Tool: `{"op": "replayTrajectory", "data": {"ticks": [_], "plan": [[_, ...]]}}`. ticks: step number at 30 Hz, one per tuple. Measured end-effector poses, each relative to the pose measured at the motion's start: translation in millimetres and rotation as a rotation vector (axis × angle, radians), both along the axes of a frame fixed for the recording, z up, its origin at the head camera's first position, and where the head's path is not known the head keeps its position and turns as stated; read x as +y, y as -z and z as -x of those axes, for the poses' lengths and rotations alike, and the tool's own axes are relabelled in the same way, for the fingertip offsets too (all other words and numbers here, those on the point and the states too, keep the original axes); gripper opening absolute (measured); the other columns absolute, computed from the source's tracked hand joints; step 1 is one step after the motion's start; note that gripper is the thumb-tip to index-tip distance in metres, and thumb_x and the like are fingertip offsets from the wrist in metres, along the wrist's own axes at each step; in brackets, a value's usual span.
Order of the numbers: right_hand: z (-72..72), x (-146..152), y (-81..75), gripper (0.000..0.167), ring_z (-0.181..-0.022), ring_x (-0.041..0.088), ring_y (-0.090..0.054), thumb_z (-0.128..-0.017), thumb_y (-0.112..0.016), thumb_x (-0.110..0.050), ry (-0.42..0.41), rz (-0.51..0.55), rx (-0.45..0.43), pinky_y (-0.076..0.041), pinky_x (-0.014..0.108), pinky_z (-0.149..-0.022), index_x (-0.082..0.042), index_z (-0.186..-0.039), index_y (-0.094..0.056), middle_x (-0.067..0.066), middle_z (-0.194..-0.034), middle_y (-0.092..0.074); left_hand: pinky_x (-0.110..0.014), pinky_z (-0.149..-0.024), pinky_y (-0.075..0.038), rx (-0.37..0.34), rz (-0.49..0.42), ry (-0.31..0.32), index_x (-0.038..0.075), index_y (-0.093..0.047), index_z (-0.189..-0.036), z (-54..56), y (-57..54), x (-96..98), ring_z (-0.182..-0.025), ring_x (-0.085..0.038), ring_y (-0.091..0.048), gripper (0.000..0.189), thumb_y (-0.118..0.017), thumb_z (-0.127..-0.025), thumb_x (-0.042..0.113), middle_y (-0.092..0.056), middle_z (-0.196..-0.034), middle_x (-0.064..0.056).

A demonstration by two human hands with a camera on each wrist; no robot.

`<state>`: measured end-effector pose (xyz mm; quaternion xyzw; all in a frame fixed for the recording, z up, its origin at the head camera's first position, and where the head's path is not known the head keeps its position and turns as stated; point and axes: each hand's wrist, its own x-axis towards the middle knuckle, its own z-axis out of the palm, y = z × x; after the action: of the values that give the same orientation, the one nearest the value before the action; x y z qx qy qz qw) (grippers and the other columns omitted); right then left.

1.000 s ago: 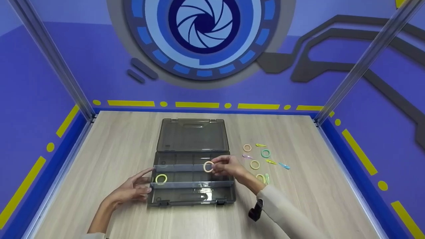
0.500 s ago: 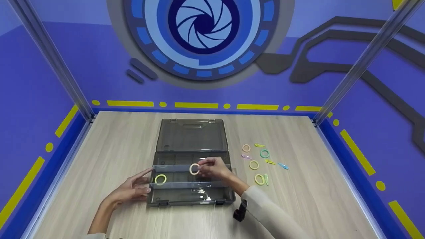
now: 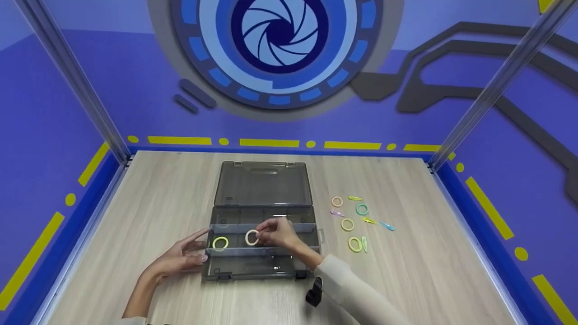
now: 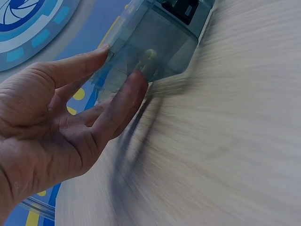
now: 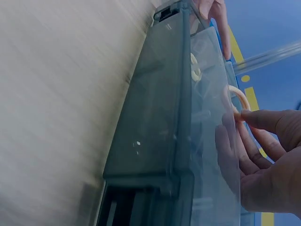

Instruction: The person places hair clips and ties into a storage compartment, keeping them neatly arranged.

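Observation:
Between thumb and fingertips my right hand (image 3: pixel 279 233) pinches a pale peach hair tie (image 3: pixel 252 237), held over the middle row of a smoky see-through divider box (image 3: pixel 253 265). In the right wrist view the same hair tie (image 5: pixel 241 96) stands above a clear divider (image 5: pixel 209 117). A yellow hair tie (image 3: pixel 220 243) sits at the left end of that row. My left hand (image 3: pixel 174 261) touches the box's left side with loosely extended fingers, and the left wrist view shows its fingertips against the wall of the box (image 4: pixel 164 47). The lid (image 3: pixel 264 184) lies back, away from me.
Right of the box, on the wooden table (image 3: pixel 406 275), lie a peach hair tie (image 3: pixel 337 201), a green one (image 3: pixel 362 209), two yellowish ones (image 3: pixel 347 225) and several snap hair clips, including a blue clip (image 3: pixel 387 225). Blue patterned walls (image 3: pixel 289 126) border the table.
My right hand has carried the peach hair tie leftward and slightly nearer to me, from the right part of the box toward its middle. The left hand stays in place.

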<state>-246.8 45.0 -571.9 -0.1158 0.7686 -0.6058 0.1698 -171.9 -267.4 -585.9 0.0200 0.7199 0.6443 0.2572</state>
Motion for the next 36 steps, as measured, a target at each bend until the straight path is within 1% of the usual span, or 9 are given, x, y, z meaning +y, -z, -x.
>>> {"op": "replayTrajectory", "data": {"ticks": [4,7,10,19,23,27,29,32,36], "plan": [[-3.8,-9,1.5,0.011,-0.066,0.026,-0.075,-0.085,-0.076,0.006,-0.011,-0.051,0.081,-0.063,0.028,-0.060,0.011,-0.094,-0.076,0.026,-0.085,-0.076,-0.052,-0.103,-0.055,0.017,0.020,0.005,0.014,-0.019,-0.164,-0.8,-1.3,0.2,-0.133,-0.041,-0.055,0.086,-0.071,-0.097,0.019,-0.032,-0.154,-0.037],[-7.0,-17,2.5,0.009,-0.073,0.039,-0.076,-0.085,-0.076,0.006,-0.019,-0.068,0.124,-0.061,0.024,-0.058,0.011,-0.093,-0.076,0.026,-0.084,-0.076,-0.051,-0.103,-0.055,0.019,0.033,-0.001,0.015,-0.021,-0.164,-1.3,-2.3,0.5,-0.134,-0.038,-0.055,0.085,-0.072,-0.097,0.020,-0.035,-0.153,-0.035],[-9.0,-24,4.4,0.008,-0.074,0.043,-0.075,-0.084,-0.075,0.008,-0.018,-0.084,0.150,-0.058,0.019,-0.056,0.012,-0.091,-0.076,0.026,-0.083,-0.076,-0.050,-0.103,-0.055,0.001,0.035,-0.014,0.016,-0.021,-0.164,-1.3,-2.5,1.2,-0.132,-0.034,-0.057,0.085,-0.073,-0.096,0.020,-0.036,-0.153,-0.033],[-10.0,-44,10.4,0.006,-0.068,0.039,-0.075,-0.080,-0.072,0.013,0.010,-0.173,0.241,-0.046,0.009,-0.051,0.011,-0.085,-0.076,0.024,-0.076,-0.075,-0.050,-0.103,-0.055,0.010,0.036,-0.012,0.015,-0.020,-0.164,-0.7,-1.2,0.5,-0.133,-0.039,-0.056,0.086,-0.073,-0.096,0.020,-0.035,-0.154,-0.035],[-10.2,-50,13.5,0.007,-0.062,0.027,-0.074,-0.078,-0.073,0.012,0.021,-0.222,0.289,-0.044,0.008,-0.051,0.009,-0.082,-0.077,0.021,-0.073,-0.075,-0.051,-0.103,-0.055,-0.004,0.044,-0.011,0.016,-0.021,-0.164,0.1,-1.0,0.9,-0.133,-0.040,-0.056,0.086,-0.073,-0.096,0.021,-0.035,-0.153,-0.035],[-10.0,-52,14.6,0.008,-0.058,0.009,-0.067,-0.077,-0.073,0.011,0.030,-0.257,0.302,-0.045,0.008,-0.052,0.007,-0.082,-0.078,0.018,-0.073,-0.076,-0.050,-0.103,-0.055,-0.016,0.036,-0.005,0.016,-0.020,-0.164,0.3,-1.2,1.0,-0.134,-0.040,-0.055,0.087,-0.073,-0.096,0.022,-0.034,-0.155,-0.034],[-9.7,-53,14.6,0.009,-0.059,0.005,-0.064,-0.076,-0.074,0.010,0.020,-0.269,0.309,-0.046,0.008,-0.053,0.007,-0.083,-0.079,0.017,-0.074,-0.077,-0.050,-0.104,-0.055,-0.015,0.028,0.001,0.016,-0.019,-0.165,0.1,-1.4,0.7,-0.135,-0.040,-0.055,0.087,-0.073,-0.096,0.022,-0.033,-0.155,-0.035],[-8.8,-52,13.6,0.010,-0.062,0.007,-0.067,-0.075,-0.076,0.008,-0.012,-0.282,0.319,-0.048,0.010,-0.056,0.006,-0.085,-0.079,0.016,-0.077,-0.078,-0.050,-0.104,-0.054,-0.006,0.023,0.005,0.015,-0.018,-0.165,0.0,-1.7,-0.2,-0.136,-0.042,-0.053,0.087,-0.072,-0.097,0.022,-0.032,-0.155,-0.036],[-7.2,-49,12.3,0.013,-0.071,0.020,-0.074,-0.077,-0.078,0.005,-0.062,-0.290,0.328,-0.052,0.013,-0.061,0.006,-0.090,-0.079,0.017,-0.081,-0.078,-0.051,-0.103,-0.055,0.012,0.033,0.007,0.012,-0.018,-0.164,0.6,-1.0,-0.4,-0.135,-0.044,-0.053,0.086,-0.072,-0.097,0.021,-0.033,-0.153,-0.038]]}}
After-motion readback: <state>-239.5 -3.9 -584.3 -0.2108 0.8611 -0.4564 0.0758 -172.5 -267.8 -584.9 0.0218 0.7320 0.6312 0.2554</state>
